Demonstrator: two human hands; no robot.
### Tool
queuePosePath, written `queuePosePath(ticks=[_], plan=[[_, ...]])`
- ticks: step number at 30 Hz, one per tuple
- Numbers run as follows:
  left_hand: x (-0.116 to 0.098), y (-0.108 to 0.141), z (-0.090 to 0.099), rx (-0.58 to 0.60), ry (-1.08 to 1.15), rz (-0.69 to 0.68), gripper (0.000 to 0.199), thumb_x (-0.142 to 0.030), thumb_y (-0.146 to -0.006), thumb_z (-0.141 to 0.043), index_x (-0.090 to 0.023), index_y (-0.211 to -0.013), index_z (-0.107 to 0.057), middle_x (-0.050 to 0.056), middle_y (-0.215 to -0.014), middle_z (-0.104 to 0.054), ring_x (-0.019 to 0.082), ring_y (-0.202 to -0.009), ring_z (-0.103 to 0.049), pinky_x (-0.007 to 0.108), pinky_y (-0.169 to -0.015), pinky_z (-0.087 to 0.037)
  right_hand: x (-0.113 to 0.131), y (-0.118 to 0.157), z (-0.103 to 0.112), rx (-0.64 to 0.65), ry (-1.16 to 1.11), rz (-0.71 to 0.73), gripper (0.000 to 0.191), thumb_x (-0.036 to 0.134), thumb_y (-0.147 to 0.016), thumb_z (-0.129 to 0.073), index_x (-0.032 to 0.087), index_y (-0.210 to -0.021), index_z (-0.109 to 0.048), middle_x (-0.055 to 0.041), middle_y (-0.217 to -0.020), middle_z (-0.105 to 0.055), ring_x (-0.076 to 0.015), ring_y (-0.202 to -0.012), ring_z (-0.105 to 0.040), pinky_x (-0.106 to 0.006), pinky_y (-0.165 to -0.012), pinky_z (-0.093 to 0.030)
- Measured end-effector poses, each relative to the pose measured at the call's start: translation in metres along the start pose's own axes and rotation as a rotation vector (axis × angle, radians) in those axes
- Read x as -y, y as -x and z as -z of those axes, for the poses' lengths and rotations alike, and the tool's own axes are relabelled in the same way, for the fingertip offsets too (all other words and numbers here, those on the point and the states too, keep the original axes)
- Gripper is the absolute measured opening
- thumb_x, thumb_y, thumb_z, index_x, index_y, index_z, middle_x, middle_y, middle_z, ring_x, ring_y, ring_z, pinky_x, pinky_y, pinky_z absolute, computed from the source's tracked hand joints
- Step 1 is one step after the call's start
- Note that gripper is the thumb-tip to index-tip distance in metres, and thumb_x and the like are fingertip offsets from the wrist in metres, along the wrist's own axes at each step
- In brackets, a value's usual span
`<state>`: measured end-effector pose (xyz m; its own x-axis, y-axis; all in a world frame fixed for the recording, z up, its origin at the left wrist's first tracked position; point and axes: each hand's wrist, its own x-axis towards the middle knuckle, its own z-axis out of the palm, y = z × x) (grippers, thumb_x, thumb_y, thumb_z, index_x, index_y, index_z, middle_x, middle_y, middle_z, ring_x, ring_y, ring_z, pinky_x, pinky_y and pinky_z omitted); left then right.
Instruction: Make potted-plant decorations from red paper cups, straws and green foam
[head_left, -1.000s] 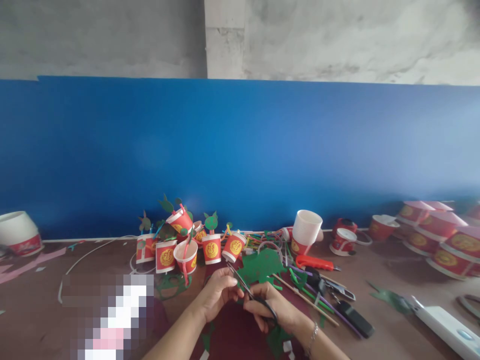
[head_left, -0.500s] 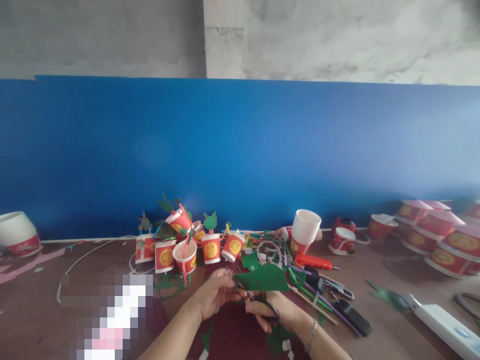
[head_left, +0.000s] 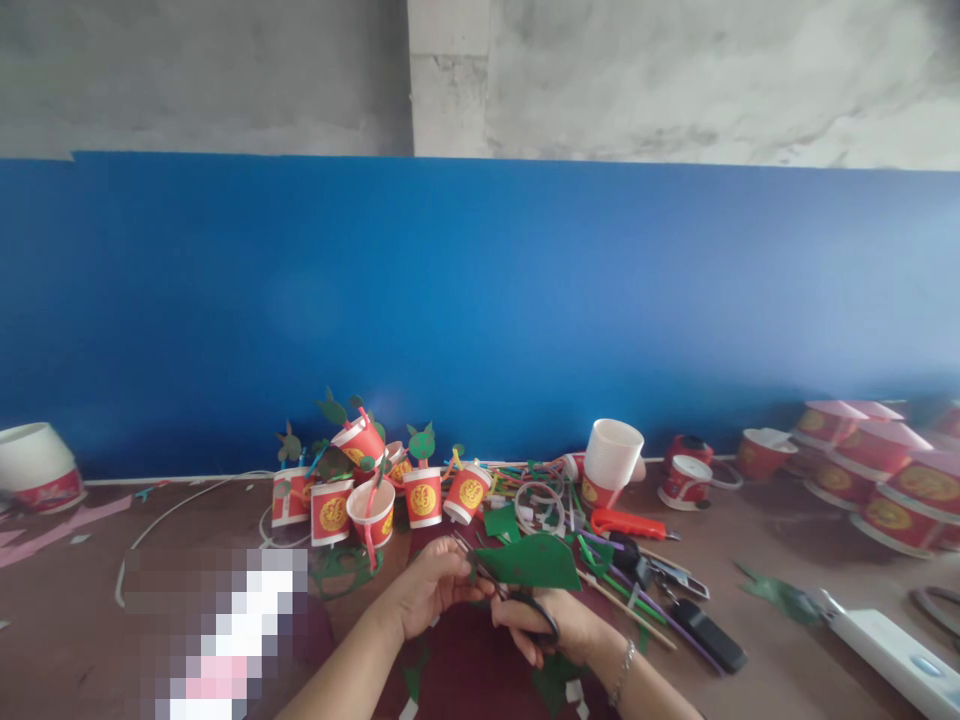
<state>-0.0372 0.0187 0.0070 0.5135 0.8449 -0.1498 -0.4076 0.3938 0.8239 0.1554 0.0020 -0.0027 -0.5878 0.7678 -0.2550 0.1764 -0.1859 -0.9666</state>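
A sheet of green paper (head_left: 536, 560) is pinched at its left edge by my left hand (head_left: 435, 585), whose fingers are closed. My right hand (head_left: 551, 620) is closed round the black handles of a pair of scissors (head_left: 541, 612). The scissor blades point up and left, at the left part of the sheet, close to my left fingertips. Part of the blades is hidden by the sheet and fingers. Green scraps (head_left: 559, 680) and small white pieces (head_left: 574, 692) lie beneath my right hand.
Red and white paper cups (head_left: 424, 498) with green cut-outs stand behind my hands. Right of them are stacked white cups (head_left: 611, 455), an orange-red cutter (head_left: 628, 523), sticks, keys and a white tool (head_left: 896, 650). Pink-topped cups (head_left: 907, 500) stand far right. A blue panel (head_left: 450, 300) rises behind.
The green sheet has shifted very slightly at its right side. Both hands keep nearly the same place and hold.
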Motion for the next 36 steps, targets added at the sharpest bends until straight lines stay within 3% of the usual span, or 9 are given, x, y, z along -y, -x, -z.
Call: queuePosePath(ticks=[6,13,17,24,27,31,34,36], plan=[[0.001,0.0,0.002,-0.005,-0.002,0.019,0.016,-0.014,-0.061,-0.063,-0.015,-0.07,-0.049,0.008,-0.072,-0.071,0.017,-0.068,-0.068,0.024,-0.062,-0.048,0.002,0.002,0.0,-0.007,0.036,-0.022,0.029,0.044,-0.075,-0.058,0.017,-0.063,-0.056,0.0062,-0.038,-0.046,-0.0045,-0.032,-0.032,-0.019,-0.035,-0.018],[0.0,0.0,0.002,0.017,-0.009,0.023,0.013,-0.011,-0.06,-0.059,-0.013,-0.072,-0.055,0.009,-0.074,-0.071,0.018,-0.071,-0.068,0.025,-0.065,-0.048,0.014,0.005,0.0,0.069,0.11,-0.055,0.039,0.046,-0.074,-0.054,0.017,-0.05,-0.047,0.0071,-0.034,-0.041,-0.0027,-0.029,-0.03,-0.018,-0.032,-0.014],[-0.001,0.001,0.002,0.05,-0.024,0.034,0.014,-0.011,-0.061,-0.057,-0.011,-0.074,-0.058,0.01,-0.076,-0.072,0.018,-0.07,-0.068,0.025,-0.065,-0.048,0.018,0.007,0.002,0.061,0.095,-0.019,0.036,0.045,-0.073,-0.057,0.016,-0.052,-0.049,0.008,-0.035,-0.043,-0.0013,-0.027,-0.027,-0.017,-0.03,-0.014],[0.0,0.001,0.004,-0.005,0.04,0.029,0.016,-0.01,-0.059,-0.061,-0.015,-0.071,-0.051,0.005,-0.072,-0.07,0.02,-0.07,-0.069,0.028,-0.066,-0.049,0.01,0.006,0.008,0.061,0.092,-0.019,0.033,0.043,-0.074,-0.058,0.015,-0.058,-0.053,0.008,-0.035,-0.045,-0.0018,-0.026,-0.03,-0.015,-0.028,-0.015],[0.0,-0.001,0.005,-0.046,0.112,0.002,0.016,-0.01,-0.059,-0.063,-0.016,-0.068,-0.05,0.0,-0.069,-0.065,0.02,-0.07,-0.069,0.028,-0.068,-0.049,0.013,0.004,0.005,-0.026,0.082,0.01,0.03,0.043,-0.074,-0.058,0.015,-0.063,-0.054,0.0074,-0.035,-0.047,-0.003,-0.028,-0.033,-0.015,-0.03,-0.019],[0.001,-0.002,0.005,-0.141,0.171,-0.046,0.017,-0.008,-0.06,-0.063,-0.016,-0.069,-0.051,-0.002,-0.069,-0.062,0.02,-0.074,-0.07,0.028,-0.072,-0.048,0.015,-0.005,-0.004,-0.324,0.083,0.145,0.038,0.048,-0.07,-0.063,0.016,-0.054,-0.051,0.0027,-0.037,-0.051,-0.006,-0.032,-0.042,-0.017,-0.034,-0.029],[0.001,-0.003,0.003,-0.132,0.139,-0.047,0.017,-0.009,-0.059,-0.064,-0.016,-0.066,-0.05,-0.003,-0.068,-0.061,0.02,-0.075,-0.069,0.028,-0.074,-0.049,0.012,-0.013,-0.008,-0.484,0.018,0.221,0.045,0.053,-0.063,-0.068,0.019,-0.049,-0.044,0.0012,-0.037,-0.053,-0.0089,-0.034,-0.046,-0.02,-0.037,-0.034],[0.001,-0.004,0.001,-0.112,0.069,-0.032,0.017,-0.011,-0.059,-0.063,-0.016,-0.062,-0.047,-0.002,-0.068,-0.062,0.018,-0.072,-0.069,0.025,-0.066,-0.049,0.009,-0.015,-0.008,-0.556,-0.054,0.252,0.047,0.056,-0.059,-0.07,0.02,-0.053,-0.041,0.002,-0.037,-0.053,-0.0101,-0.033,-0.046,-0.022,-0.036,-0.035]])
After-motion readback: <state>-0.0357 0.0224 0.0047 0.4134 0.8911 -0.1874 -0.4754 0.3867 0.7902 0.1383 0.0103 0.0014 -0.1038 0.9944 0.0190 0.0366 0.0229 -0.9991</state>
